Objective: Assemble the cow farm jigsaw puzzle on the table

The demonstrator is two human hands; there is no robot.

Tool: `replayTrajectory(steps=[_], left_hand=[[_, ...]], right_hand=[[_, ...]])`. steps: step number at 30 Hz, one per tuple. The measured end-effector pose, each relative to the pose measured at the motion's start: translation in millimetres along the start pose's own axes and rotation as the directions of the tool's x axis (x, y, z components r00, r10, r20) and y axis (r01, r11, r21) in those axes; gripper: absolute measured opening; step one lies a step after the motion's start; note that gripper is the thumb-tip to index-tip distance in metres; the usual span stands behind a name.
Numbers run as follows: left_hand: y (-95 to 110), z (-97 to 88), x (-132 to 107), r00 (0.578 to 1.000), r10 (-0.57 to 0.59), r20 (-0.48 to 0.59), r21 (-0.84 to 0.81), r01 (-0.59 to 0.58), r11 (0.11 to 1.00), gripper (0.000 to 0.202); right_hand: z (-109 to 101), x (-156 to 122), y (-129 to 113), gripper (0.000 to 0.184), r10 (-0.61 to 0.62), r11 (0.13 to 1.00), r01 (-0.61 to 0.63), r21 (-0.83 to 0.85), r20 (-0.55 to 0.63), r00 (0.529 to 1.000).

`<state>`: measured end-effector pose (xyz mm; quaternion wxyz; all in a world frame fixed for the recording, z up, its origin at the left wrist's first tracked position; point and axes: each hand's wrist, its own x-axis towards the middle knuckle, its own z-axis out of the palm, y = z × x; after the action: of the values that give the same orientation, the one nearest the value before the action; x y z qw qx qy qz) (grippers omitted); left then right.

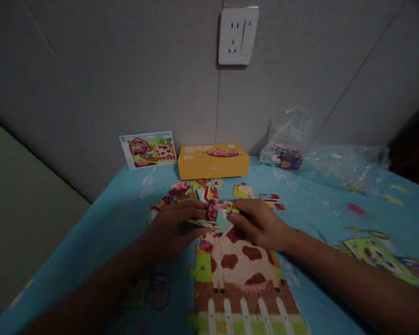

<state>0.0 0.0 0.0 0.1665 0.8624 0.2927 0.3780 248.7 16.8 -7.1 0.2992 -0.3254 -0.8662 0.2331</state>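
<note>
My left hand [172, 228] is closed around a small stack of jigsaw puzzle pieces [206, 224], their edges towards the right. My right hand [260, 224] pinches a pale green and pink puzzle piece [224, 222] between thumb and fingers, close to the stack. Below both hands lies a joined section of puzzle [244, 270] with a brown-spotted cow and a white fence; its top edge is partly hidden by the hands. Loose puzzle pieces [180, 187] are heaped beyond my left hand. A yellow-green piece [243, 190] and some red and white pieces [273, 201] lie beyond my right hand.
Against the grey wall stand a yellow puzzle box [213, 163] and a farm picture card [150, 150]. Further right, a clear plastic bag [286, 139] holds colourful pieces. A blue patterned cloth [321, 209] covers the table. A socket [238, 36] is on the wall.
</note>
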Motion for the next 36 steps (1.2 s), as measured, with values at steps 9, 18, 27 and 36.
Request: replayTrajectory(steps=[9, 18, 27, 36], left_hand=[[1.8, 0.1, -3.4, 0.97, -0.243, 0.018, -0.054, 0.243, 0.968, 0.013], [2.2, 2.2, -3.2, 0.95, -0.2, 0.241, -0.165, 0.244, 0.956, 0.013], [0.5, 1.2, -1.3, 0.864, -0.484, 0.139, 0.067, 0.479, 0.875, 0.035], [-4.1, 2.4, 0.6, 0.813, -0.559, 0.163, -0.054, 0.573, 0.818, 0.043]], right_hand=[[-0.5, -0.7, -1.2, 0.038, 0.158, 0.987, -0.155, 0.035, -0.126, 0.979], [-3.0, -1.1, -9.9, 0.034, 0.083, 0.986, -0.09, 0.137, 0.055, 0.995], [-25.9, 3.9, 37.8, 0.037, 0.365, 0.833, -0.496, -0.244, -0.432, 0.825], [-31.9, 4.9, 59.8, 0.037, 0.399, 0.564, -0.612, -0.554, -0.465, 0.79]])
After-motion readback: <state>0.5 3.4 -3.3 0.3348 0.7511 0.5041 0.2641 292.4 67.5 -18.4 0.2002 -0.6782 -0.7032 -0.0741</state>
